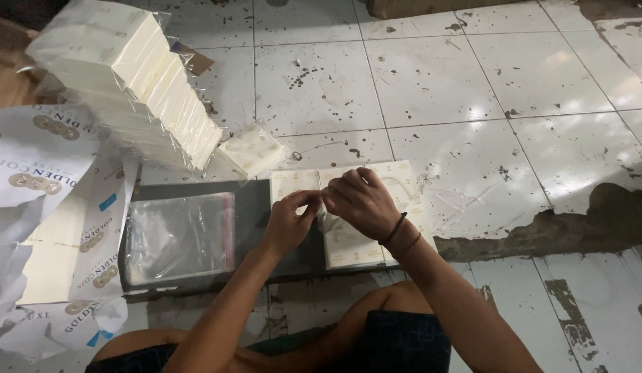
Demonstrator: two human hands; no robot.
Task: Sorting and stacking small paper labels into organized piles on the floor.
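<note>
The tiled floor (514, 90) fills most of the room, white, stained and chipped, with a dark broken patch at the right. On the left lie big white printed sheets (37, 173) with round gold marks, crumpled and overlapping. Beyond them, far left, a long block of cream tissue packs (127, 76) in clear wrap lies tilted, its length running from far left toward the middle, and one small pack (252, 150) sits just beside its near end. In the middle a dark flat board (255, 207) lies on the floor, long side running left to right, with an empty clear plastic bag (179, 235) flat on its left part. On the board's right part, reaching past its edge, lies the stack of cream tissue sheets (404, 186), long axis going from near to far, far end slightly to the left. The person sits with bare knees at the near edge, both forearms reaching away over the board. The right hand (362, 204), thin bands on its wrist, is curled over the stack, knuckles up, fingers bent and pinching something small and pale at its left edge. The left hand (288, 224) meets it there, thumb and fingertips closed on the same spot; what exactly they pinch, I cannot tell.
</note>
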